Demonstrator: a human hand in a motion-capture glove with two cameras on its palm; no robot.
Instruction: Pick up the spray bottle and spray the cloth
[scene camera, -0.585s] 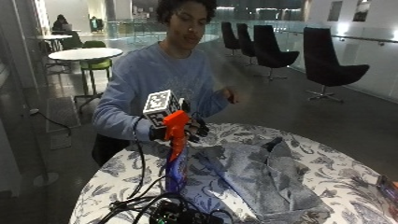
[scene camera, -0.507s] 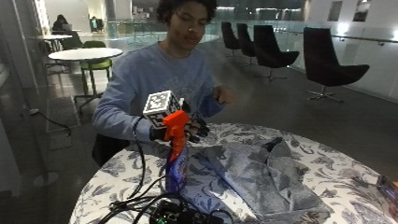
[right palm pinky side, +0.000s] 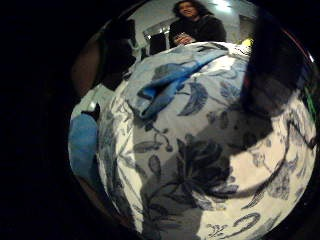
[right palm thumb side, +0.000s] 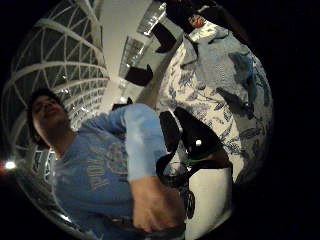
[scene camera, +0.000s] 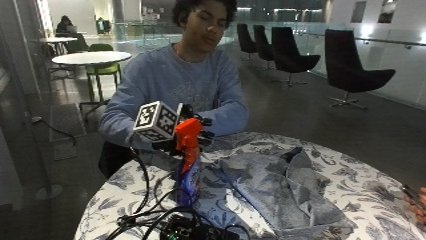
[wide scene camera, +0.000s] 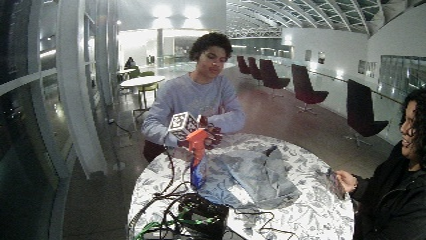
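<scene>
Floral tablecloth (scene camera: 373, 185), grey cloth (scene camera: 286, 187) spread on it
Gloved right hand (scene camera: 178, 142) grips the upright spray bottle (scene camera: 188, 160), fingers curled round its neck

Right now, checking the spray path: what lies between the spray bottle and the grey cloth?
In the outside view, only floral tablecloth shows between the spray bottle and the grey cloth.

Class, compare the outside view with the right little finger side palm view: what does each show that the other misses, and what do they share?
Only the outside view shows the gloved right hand gripping the orange-topped blue spray bottle, held upright beside the cloth. Only the palm view shows a second person across the table. Both show the crumpled blue-grey cloth lying on the round table's floral white tablecloth.
</scene>
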